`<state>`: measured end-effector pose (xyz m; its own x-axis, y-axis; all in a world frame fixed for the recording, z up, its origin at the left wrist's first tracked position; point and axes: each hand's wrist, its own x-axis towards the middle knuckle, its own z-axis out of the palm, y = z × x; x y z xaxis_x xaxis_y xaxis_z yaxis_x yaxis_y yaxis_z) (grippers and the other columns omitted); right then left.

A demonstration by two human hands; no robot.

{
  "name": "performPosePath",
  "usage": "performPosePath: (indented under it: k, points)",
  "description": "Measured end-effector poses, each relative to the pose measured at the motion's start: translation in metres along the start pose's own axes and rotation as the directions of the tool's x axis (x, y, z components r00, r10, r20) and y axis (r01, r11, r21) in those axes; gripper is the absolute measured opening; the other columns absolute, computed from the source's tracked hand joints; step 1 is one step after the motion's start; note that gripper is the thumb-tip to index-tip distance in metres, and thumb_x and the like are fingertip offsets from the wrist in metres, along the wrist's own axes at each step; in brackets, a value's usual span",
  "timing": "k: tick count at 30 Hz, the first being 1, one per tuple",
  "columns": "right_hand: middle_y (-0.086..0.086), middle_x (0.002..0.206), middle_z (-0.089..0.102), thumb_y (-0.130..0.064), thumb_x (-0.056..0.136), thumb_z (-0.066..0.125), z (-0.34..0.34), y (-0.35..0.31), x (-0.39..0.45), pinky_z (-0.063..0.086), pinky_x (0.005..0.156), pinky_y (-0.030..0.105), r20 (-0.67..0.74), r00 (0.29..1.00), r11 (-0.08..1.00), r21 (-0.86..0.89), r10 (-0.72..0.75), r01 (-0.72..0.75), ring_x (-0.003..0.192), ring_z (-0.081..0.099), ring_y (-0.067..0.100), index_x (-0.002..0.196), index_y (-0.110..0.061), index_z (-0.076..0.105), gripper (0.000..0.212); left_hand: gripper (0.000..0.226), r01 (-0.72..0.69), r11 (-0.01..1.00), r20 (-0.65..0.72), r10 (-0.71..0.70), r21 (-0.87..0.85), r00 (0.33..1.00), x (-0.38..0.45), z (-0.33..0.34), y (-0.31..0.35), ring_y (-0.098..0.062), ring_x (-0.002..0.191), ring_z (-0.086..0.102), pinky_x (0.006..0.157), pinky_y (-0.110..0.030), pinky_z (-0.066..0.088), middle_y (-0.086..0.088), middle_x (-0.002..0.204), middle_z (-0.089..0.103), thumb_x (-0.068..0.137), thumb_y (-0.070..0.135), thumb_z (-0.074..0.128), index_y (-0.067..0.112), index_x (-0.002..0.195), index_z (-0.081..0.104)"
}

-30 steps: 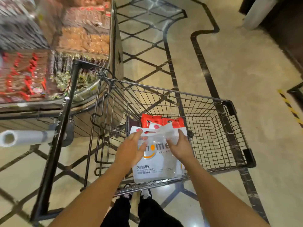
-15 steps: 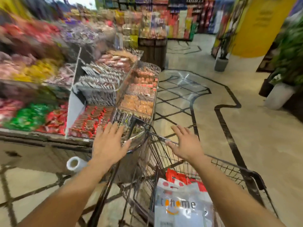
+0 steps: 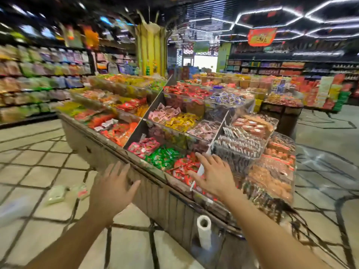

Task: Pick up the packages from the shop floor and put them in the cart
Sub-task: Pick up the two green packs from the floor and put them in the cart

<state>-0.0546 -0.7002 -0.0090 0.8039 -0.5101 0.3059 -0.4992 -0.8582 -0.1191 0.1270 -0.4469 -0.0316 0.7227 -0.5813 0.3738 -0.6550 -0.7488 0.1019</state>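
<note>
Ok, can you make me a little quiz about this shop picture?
1. True or false: the left hand holds a package.
2. Where are the packages still to be picked up? A) on the floor, left of the left hand B) in the candy stand C) in the right hand
3. Fill in: the roll of bags hangs on the candy ____.

Key: 1 false, both it and the right hand are open and empty. 2 A. 3 stand.

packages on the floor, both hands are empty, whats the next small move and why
Probably step left and reach the left hand down to the pale package on the tiled floor, beside a second one. Both hands, the right hand too, are open and hold nothing, and the cart is out of view.
</note>
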Motion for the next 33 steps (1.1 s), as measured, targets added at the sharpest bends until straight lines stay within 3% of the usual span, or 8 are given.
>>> performPosePath:
  k: [8, 10, 14, 18, 21, 26, 33]
  points:
    - [0.006, 0.151, 0.054, -0.078, 0.086, 0.019, 0.043, -0.224, 0.080, 0.043, 0.108, 0.053, -0.015, 0.966, 0.963, 0.063, -0.260, 0.260, 0.140, 0.047, 0.036, 0.153, -0.027, 0.045, 0.088, 0.075, 0.222, 0.973, -0.058, -0.218, 0.070, 0.974, -0.018, -0.044, -0.186, -0.030, 0.152, 0.035, 0.122, -0.053, 0.028, -0.008, 0.164, 0.042, 0.095, 0.068, 0.042, 0.024, 0.157, 0.044]
    - [0.008, 0.152, 0.053, -0.078, 0.087, 0.020, 0.057, -0.271, 0.098, 0.044, 0.107, 0.056, -0.025, 0.941, 0.937, 0.085, -0.337, 0.338, 0.139, 0.049, 0.038, 0.152, -0.025, 0.046, 0.088, 0.078, 0.269, 0.958, -0.070, -0.263, 0.095, 0.962, -0.019, -0.049, -0.225, -0.029, 0.155, 0.031, 0.124, -0.051, 0.023, -0.008, 0.167, 0.037, 0.096, 0.070, 0.036, 0.024, 0.159, 0.040]
    - [0.002, 0.164, 0.035, -0.079, 0.091, 0.020, 0.084, -0.353, 0.138, 0.025, 0.122, 0.053, 0.043, 0.904, 0.903, 0.080, -0.426, 0.422, 0.150, 0.030, 0.033, 0.161, -0.028, 0.026, 0.087, 0.091, 0.364, 0.926, -0.105, -0.354, 0.099, 0.929, -0.017, -0.052, -0.303, -0.035, 0.145, 0.046, 0.116, -0.057, 0.037, -0.014, 0.157, 0.051, 0.086, 0.074, 0.022, 0.018, 0.151, 0.053]
    - [0.000, 0.162, 0.037, -0.073, 0.097, 0.033, 0.125, -0.420, 0.186, 0.023, 0.121, 0.051, 0.006, 0.867, 0.862, 0.113, -0.499, 0.495, 0.150, 0.031, 0.029, 0.160, -0.029, 0.026, 0.078, 0.088, 0.461, 0.882, -0.118, -0.449, 0.100, 0.886, -0.002, -0.046, -0.374, -0.034, 0.143, 0.048, 0.113, -0.057, 0.040, -0.011, 0.153, 0.054, 0.088, 0.075, 0.028, 0.018, 0.150, 0.053]
    - [-0.002, 0.160, 0.041, -0.074, 0.095, 0.033, 0.154, -0.465, 0.228, 0.027, 0.118, 0.050, -0.008, 0.845, 0.835, 0.148, -0.534, 0.529, 0.147, 0.034, 0.027, 0.159, -0.029, 0.031, 0.078, 0.073, 0.501, 0.853, -0.127, -0.487, 0.143, 0.864, 0.026, -0.035, -0.424, -0.032, 0.147, 0.043, 0.119, -0.054, 0.035, -0.011, 0.158, 0.050, 0.096, 0.066, 0.047, 0.020, 0.153, 0.049]
    - [-0.001, 0.160, 0.041, -0.079, 0.088, 0.019, 0.195, -0.530, 0.321, 0.031, 0.116, 0.050, -0.003, 0.836, 0.814, 0.227, -0.548, 0.535, 0.148, 0.033, 0.028, 0.158, -0.031, 0.031, 0.085, 0.075, 0.522, 0.826, -0.104, -0.512, 0.212, 0.853, 0.095, -0.015, -0.503, -0.027, 0.146, 0.043, 0.118, -0.051, 0.036, -0.006, 0.158, 0.049, 0.097, 0.068, 0.045, 0.020, 0.155, 0.047]
    - [-0.002, 0.162, 0.037, -0.072, 0.096, 0.037, 0.249, -0.599, 0.436, 0.029, 0.117, 0.050, 0.049, 0.840, 0.821, 0.249, -0.541, 0.514, 0.149, 0.031, 0.027, 0.158, -0.032, 0.029, 0.074, 0.073, 0.521, 0.822, -0.099, -0.512, 0.230, 0.853, 0.188, 0.017, -0.595, -0.031, 0.146, 0.045, 0.117, -0.055, 0.037, -0.011, 0.155, 0.052, 0.097, 0.064, 0.047, 0.017, 0.153, 0.048]
